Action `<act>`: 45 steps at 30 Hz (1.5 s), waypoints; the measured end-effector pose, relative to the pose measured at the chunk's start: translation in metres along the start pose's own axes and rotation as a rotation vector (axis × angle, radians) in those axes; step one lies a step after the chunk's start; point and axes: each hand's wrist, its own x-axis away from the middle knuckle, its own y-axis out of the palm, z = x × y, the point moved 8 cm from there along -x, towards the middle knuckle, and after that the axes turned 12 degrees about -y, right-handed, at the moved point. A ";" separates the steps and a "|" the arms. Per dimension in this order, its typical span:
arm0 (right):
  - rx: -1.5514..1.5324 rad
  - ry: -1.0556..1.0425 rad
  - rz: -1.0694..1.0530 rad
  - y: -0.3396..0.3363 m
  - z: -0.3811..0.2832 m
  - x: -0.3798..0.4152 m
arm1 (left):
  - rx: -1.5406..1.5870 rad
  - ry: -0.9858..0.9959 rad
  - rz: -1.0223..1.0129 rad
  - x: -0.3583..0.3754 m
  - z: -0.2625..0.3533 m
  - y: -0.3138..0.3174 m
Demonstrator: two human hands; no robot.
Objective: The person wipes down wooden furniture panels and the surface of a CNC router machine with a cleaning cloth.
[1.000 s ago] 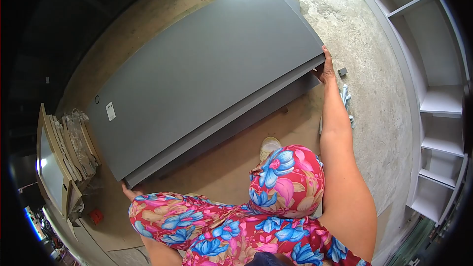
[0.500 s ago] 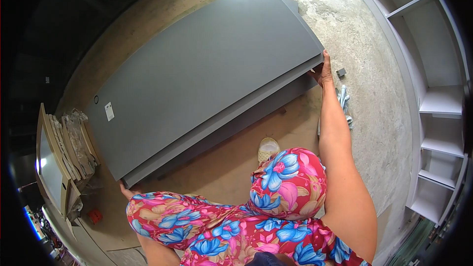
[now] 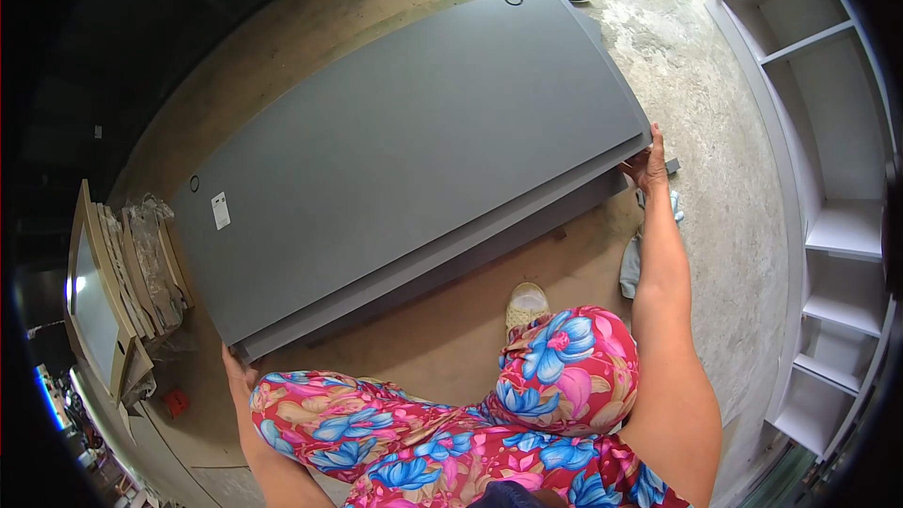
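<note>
1. Right hand (image 3: 647, 166): fingers hooked on the near right corner of the large flat grey rectangular panel (image 3: 414, 160), thumb up along its end. Grasp looks firm.
2. Left hand (image 3: 238, 373): holding the same panel's near left corner; fingertips hidden underneath, so how deep they reach can't be told.
3. The panel lies flat and slanted in front of the knees, far side away from the person. Stepped near edge, two thin black rings, one white label on top.
4. Under it, a darker grey panel (image 3: 527, 226) sticks out along the near side. Gap between the two not clear.
5. Handling, my judgement: wide piece, so load both corners evenly and keep the near edge level. Fingers well under, not just at the tips; mind pinching between the panels. Keep the pale yellow shoe (image 3: 527, 301) out from under the edge.
6. Beneath: brown sheet (image 3: 451, 343) on the rough grey concrete floor (image 3: 734, 179).
7. By the right forearm: crumpled grey-blue cloth (image 3: 631, 268); small grey block (image 3: 672, 166) just past the hand.
8. Further out: white compartment shelf unit (image 3: 807, 42) at right; upright stack of brown-edged boards (image 3: 141, 273) at left, small red object (image 3: 175, 404) near it.
</note>
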 end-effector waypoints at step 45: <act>0.739 -0.448 -0.204 -0.053 -0.054 -0.116 | -0.372 0.562 0.285 0.031 0.057 0.034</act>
